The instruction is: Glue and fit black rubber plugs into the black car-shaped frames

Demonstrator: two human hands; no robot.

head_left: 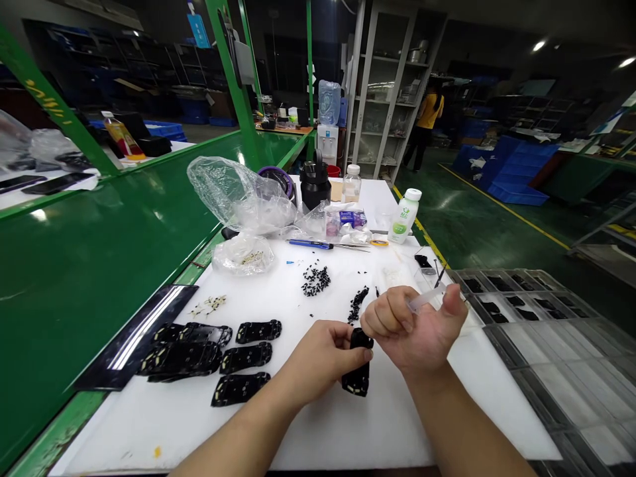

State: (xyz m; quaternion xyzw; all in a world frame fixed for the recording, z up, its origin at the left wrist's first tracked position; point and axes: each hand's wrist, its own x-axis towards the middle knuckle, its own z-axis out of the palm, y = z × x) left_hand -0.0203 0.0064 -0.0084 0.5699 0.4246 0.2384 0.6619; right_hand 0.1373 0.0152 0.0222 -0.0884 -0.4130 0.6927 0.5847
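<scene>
My left hand [325,361] is closed on a black car-shaped plastic part [356,379], pinched between thumb and fingers over the white table top. Close against its upper end is my right hand [410,324], fingers curled and thumb raised. A translucent white syringe-like piece [426,298] sticks out of that fist; its other end is hidden. Small black pieces [356,305] lie in a strip just beyond my hands, and another pile of black pieces [317,281] is farther back. To the left, several similar black car-shaped parts [247,358] rest flat, some stacked.
Small pale pieces [211,305] lie at left, near a clear plastic bag [243,254]. A blue cutter [311,244], a white bottle [404,216] and a black flask [315,185] are at the back. Clear divided trays [551,351] stand at right. A person in yellow [428,112] is far off.
</scene>
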